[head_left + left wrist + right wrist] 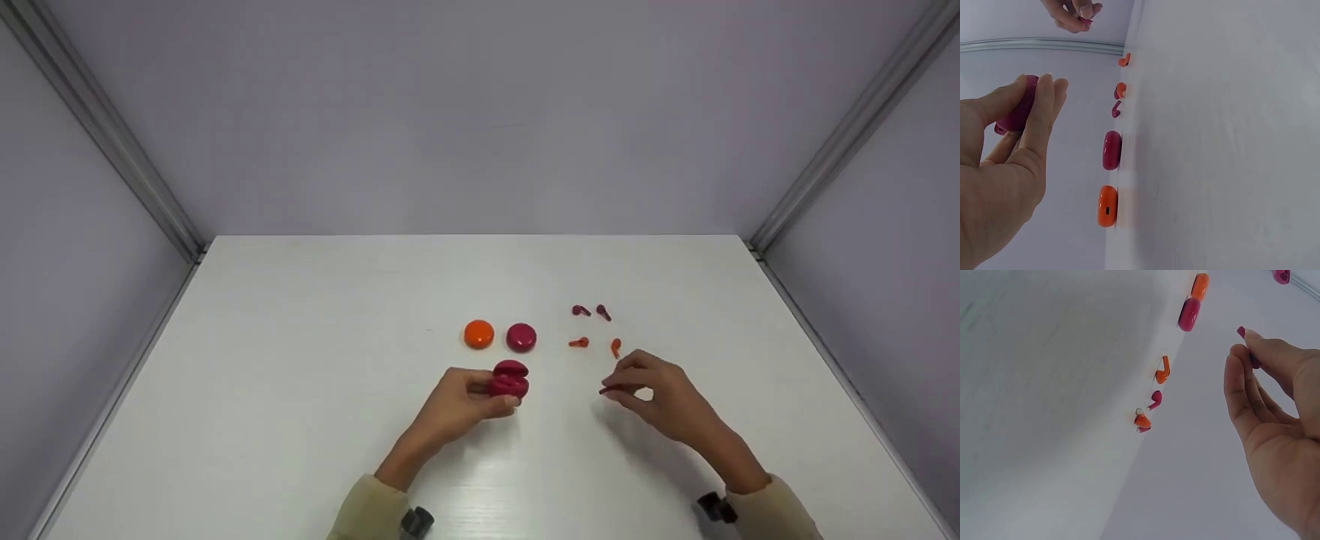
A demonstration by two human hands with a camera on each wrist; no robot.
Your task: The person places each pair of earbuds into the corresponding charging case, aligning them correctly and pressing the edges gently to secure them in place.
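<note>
My left hand [480,396] grips an opened magenta earbud case [510,379], lid up, just above the white table [300,390]; the same case [1016,109] shows between its fingers in the left wrist view. My right hand [626,386] pinches a small magenta earbud [606,391] by its stem, and that earbud [1247,343] pokes out of the fingertips in the right wrist view. Behind my hands lie a closed orange case [478,334] and a closed magenta case [520,337]. Two dark magenta earbuds [591,310] and two orange earbuds [596,344] lie loose nearby.
Grey walls with metal corner rails [112,150] enclose the table on three sides. Bare tabletop stretches to the left and the far right of the small items.
</note>
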